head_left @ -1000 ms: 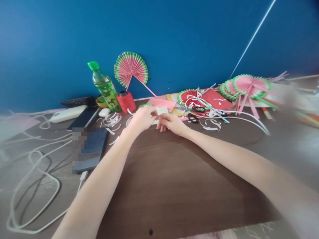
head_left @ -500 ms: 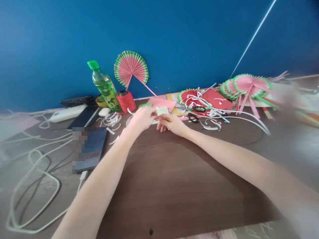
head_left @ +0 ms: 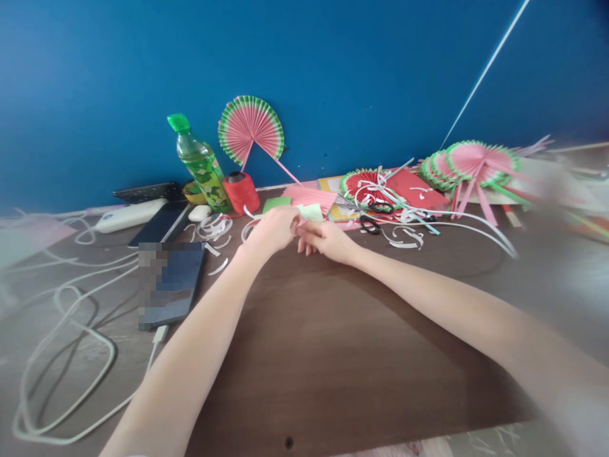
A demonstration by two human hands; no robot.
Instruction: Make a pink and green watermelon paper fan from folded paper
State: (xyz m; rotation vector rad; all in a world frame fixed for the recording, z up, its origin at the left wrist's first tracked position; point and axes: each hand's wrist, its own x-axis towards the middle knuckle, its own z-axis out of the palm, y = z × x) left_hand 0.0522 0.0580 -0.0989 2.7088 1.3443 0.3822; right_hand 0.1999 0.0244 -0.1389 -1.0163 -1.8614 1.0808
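My left hand [head_left: 273, 230] and my right hand [head_left: 324, 239] meet at the far middle of the brown table [head_left: 309, 343], fingers pinched together on a small piece of pale green paper [head_left: 311, 212] with pink beneath it. Most of the paper is hidden behind my fingers. A pleated pink paper strip [head_left: 309, 197] and a green paper piece [head_left: 276, 203] lie just beyond my hands.
A green bottle [head_left: 200, 165], a red thread spool [head_left: 242, 192] and a pink-green paper fan [head_left: 250, 130] stand by the blue wall. More fans [head_left: 469, 164], black scissors [head_left: 368, 224] and white paper strips lie right. A phone [head_left: 169, 282] and white cables [head_left: 61, 336] lie left.
My hands have sunk slightly toward the table and closed together, so less of the pale green paper shows. Nothing else has moved.
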